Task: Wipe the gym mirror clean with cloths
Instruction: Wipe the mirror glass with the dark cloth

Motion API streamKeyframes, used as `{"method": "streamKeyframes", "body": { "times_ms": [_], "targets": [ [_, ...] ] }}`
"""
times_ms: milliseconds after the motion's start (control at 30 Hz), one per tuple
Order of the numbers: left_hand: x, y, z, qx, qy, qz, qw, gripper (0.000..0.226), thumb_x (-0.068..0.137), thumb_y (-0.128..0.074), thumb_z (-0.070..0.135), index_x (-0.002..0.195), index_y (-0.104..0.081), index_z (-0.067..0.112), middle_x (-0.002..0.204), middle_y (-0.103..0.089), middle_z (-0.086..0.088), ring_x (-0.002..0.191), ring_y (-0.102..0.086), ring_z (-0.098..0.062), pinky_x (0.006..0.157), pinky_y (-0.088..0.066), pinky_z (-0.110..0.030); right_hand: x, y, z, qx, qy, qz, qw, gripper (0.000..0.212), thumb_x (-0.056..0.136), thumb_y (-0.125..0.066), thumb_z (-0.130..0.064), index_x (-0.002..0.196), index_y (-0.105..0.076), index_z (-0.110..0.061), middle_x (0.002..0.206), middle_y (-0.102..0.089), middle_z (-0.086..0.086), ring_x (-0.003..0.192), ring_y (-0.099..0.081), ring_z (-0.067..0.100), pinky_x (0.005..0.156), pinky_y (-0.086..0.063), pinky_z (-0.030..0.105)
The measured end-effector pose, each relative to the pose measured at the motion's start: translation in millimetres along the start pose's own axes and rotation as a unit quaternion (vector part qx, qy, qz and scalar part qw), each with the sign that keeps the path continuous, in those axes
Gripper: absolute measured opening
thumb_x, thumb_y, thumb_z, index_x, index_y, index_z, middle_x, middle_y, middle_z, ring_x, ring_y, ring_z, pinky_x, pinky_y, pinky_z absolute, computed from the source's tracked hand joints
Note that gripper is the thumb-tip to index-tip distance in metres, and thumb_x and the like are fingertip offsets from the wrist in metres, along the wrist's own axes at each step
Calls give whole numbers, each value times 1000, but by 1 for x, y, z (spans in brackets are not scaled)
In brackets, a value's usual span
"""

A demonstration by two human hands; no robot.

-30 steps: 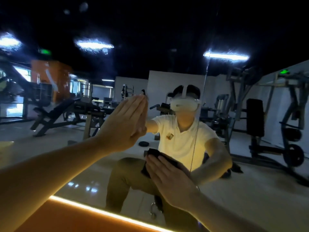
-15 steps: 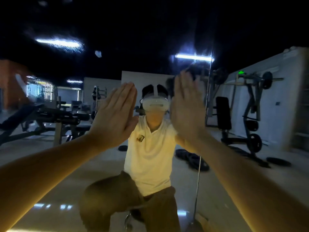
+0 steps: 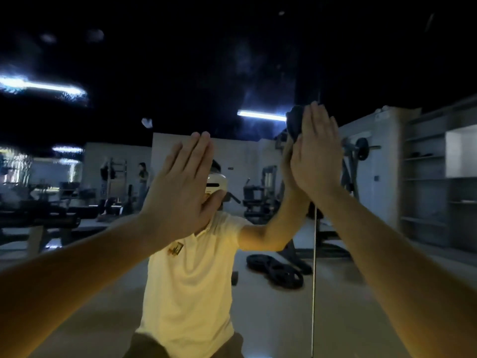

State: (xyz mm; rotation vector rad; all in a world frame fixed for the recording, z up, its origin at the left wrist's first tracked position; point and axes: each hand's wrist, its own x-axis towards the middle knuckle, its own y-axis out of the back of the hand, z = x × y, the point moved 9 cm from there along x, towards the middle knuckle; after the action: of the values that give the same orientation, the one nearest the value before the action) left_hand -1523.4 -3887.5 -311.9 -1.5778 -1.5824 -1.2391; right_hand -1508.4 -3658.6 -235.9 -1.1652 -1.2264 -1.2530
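1. The large wall-mounted gym mirror (image 3: 258, 60) fills the whole view. It reflects a dark ceiling with strip lights, a pale floor and weight machines. A thin vertical seam (image 3: 313, 280) between glass panels runs down right of centre.
2. The reflected person in a pale yellow short-sleeved shirt (image 3: 188, 293) stands in the middle of the glass, with both arms raised to it.
3. The left hand (image 3: 180, 192) lies flat against the mirror, left of the seam, fingers straight and close together, pointing up. I cannot tell whether anything lies under its palm.
4. The right hand (image 3: 316, 161) is higher and well apart from the left, right on the seam. Its fingers are straight and together, and it presses a cloth to the glass without curling round it.
5. A pile of black round weight plates (image 3: 277, 272) shows in the reflection on the floor, low between the two arms.
6. The dark crumpled cloth (image 3: 294, 122) sits between the right hand and the mirror, a fold of it sticking out past the left edge of the fingers.
7. A small pale smudge (image 3: 147, 122) marks the glass above the left hand.
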Motion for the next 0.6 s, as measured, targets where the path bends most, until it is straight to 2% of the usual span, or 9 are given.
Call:
{"method": "streamKeyframes", "body": {
  "times_ms": [67,100,167,267,300,333,400,500,600],
  "targets": [
    [5,12,-5,-8,-8,26,1000,72,102,-39,44,154,-38,-6,161,-35,-25,150,-32,-39,125,-23,-55,-8,-1,-28,21,-40,25,999,66,102,-15,-30,160,-22,2,167,-22,21,157,-16,33,128,-15,50],
    [10,19,-9,-19,-10,48,999,64,101,-41,37,149,-45,-5,155,-43,-25,144,-40,-39,122,-27,-55,-19,-4,-53,21,-16,21,999,66,104,-17,-31,159,-22,2,168,-20,22,157,-14,34,127,-16,52],
    [25,34,-19,-38,-12,105,994,53,99,-44,24,143,-51,-5,149,-49,-24,138,-46,-40,120,-30,-56,-47,-13,-110,54,107,-28,992,65,105,-29,-33,160,-21,2,169,-15,21,158,-8,33,127,-13,52],
    [50,41,-37,-30,9,127,991,58,101,-39,22,151,-41,-8,159,-37,-26,149,-34,-40,124,-24,-56,-76,-10,-146,55,322,-73,942,65,105,-39,-34,158,-29,2,167,-23,21,158,-13,31,129,-7,46],
    [57,36,-41,-21,18,106,994,62,103,-34,27,154,-35,-7,164,-30,-25,154,-26,-38,126,-21,-55,-71,-8,-138,17,360,-65,930,65,103,-44,-33,157,-31,1,166,-26,20,157,-17,31,129,-5,45],
    [62,30,-43,-13,26,83,996,66,104,-29,34,157,-29,-6,167,-22,-24,157,-19,-35,127,-18,-53,-58,-7,-123,-16,360,-66,931,67,100,-51,-30,157,-31,0,165,-28,20,155,-21,31,129,-5,44],
    [65,15,-43,5,31,47,998,75,105,-19,46,161,-19,-4,171,-11,-22,160,-7,-32,129,-13,-51,-13,-3,-77,-37,262,-56,963,71,94,-58,-22,156,-31,1,163,-32,20,152,-27,32,127,-11,44],
    [65,6,-41,18,33,41,998,79,104,-17,51,162,-14,-3,171,-6,-21,160,-4,-32,129,-11,-50,50,7,-4,-61,50,-15,997,62,104,-34,-25,158,-24,3,165,-27,22,154,-23,33,128,-14,47],
    [67,7,-42,27,32,46,998,80,103,-14,53,162,-14,-2,171,-6,-20,160,-4,-31,130,-12,-50,61,3,-17,11,-58,13,998,68,104,-14,-38,161,-18,0,169,-19,19,157,-14,30,129,-13,47]
  ]
}}
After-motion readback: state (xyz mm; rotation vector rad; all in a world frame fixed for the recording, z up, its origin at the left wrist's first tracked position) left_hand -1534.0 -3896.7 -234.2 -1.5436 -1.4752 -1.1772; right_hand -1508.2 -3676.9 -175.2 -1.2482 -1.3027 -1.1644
